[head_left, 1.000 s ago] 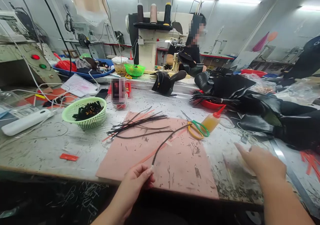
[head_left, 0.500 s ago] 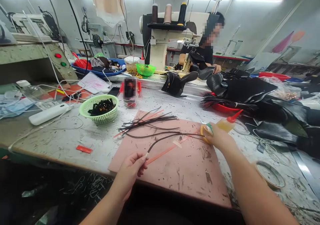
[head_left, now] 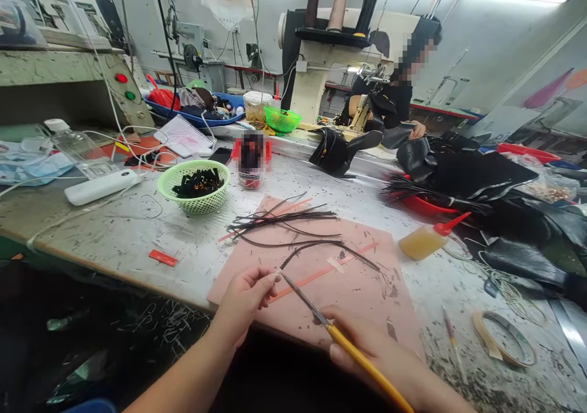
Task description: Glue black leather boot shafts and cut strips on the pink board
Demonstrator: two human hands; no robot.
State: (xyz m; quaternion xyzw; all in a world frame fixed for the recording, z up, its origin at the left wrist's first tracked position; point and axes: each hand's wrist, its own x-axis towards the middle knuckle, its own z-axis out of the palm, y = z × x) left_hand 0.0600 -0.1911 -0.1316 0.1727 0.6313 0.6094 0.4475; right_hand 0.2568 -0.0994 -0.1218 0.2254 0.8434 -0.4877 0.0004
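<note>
My left hand (head_left: 250,294) is closed in a pinch on one end of a thin black cord (head_left: 316,246). From there the cord arcs across a pinkish board (head_left: 367,309) to the right. My right hand (head_left: 362,339) is wrapped around yellow-handled scissors (head_left: 314,309), seen nearly edge-on. Their blade tips meet the cord's end right at my left fingertips; whether they touch it I cannot tell. Beyond my hands, a bundle of black cords (head_left: 284,219) lies on the board. An orange strip (head_left: 312,280) runs under the held cord, with a small beige tape piece on it.
A green basket (head_left: 195,205) of black pieces stands at left. On the right are a glue bottle (head_left: 422,242), a tape roll (head_left: 504,339) and black leather pieces (head_left: 477,165). A co-worker (head_left: 403,98) sits behind a sewing machine (head_left: 312,89).
My right hand has come from beside the glue bottle toward my left hand, bringing the scissors' blades to the cord's end. The left hand keeps its pinch. The view has shifted slightly.
</note>
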